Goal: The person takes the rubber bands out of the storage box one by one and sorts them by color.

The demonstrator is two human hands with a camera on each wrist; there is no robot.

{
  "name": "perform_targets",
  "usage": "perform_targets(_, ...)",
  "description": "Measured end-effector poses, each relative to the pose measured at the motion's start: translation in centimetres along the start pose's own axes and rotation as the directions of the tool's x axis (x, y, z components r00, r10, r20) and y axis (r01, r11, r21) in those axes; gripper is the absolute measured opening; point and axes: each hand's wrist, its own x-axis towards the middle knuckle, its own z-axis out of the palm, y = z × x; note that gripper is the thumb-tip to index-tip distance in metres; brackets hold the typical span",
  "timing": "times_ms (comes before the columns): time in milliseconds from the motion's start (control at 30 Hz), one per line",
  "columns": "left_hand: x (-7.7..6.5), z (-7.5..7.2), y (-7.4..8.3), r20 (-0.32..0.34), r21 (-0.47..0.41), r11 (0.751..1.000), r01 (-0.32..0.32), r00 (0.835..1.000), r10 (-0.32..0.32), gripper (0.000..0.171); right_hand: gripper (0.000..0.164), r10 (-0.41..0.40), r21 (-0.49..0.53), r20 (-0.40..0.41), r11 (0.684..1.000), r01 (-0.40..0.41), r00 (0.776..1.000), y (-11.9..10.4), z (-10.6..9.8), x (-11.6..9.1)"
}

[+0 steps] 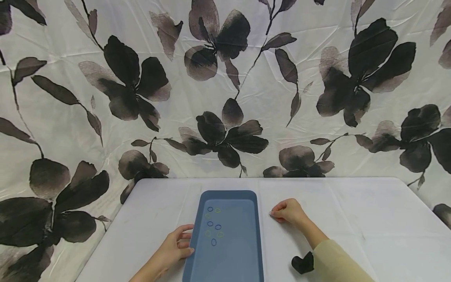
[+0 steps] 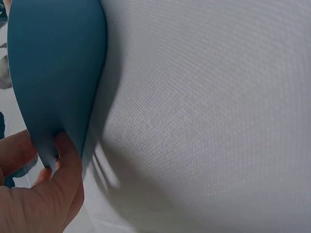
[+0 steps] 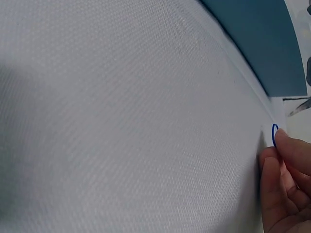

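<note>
A long blue tray lies on the white table. Toward its far left part sit several thin rubber bands, some blue and some yellow. My left hand grips the tray's left edge; in the left wrist view its thumb and fingers pinch the rim from both sides. To the right of the tray, my right hand is held close over the table. Between thumb and index finger it pinches a blue rubber band, whose loop stands out past the fingertips.
A black heart-shaped thing lies on the table beside the right sleeve. Behind the table's far edge hangs a white cloth printed with dark flowers.
</note>
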Motion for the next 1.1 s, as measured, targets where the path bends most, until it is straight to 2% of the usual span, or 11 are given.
perform_targets(600,0.0,0.3,0.0,-0.001,-0.004,1.0,0.011,1.0,-0.011,0.07,0.007,-0.031,-0.085,0.013,0.996,0.032,0.999,-0.1,0.0,0.2)
perform_targets(833,0.1,0.4,0.0,-0.007,-0.016,1.0,0.012,1.0,-0.012,0.07,0.005,-0.05,-0.155,0.012,0.987,0.051,0.999,-0.6,-0.3,0.3)
perform_targets(1100,0.1,0.3,0.2,-0.025,0.001,1.0,0.021,0.999,-0.021,0.069,0.005,-0.058,-0.144,0.03,0.988,0.062,0.998,-1.6,-0.7,0.7)
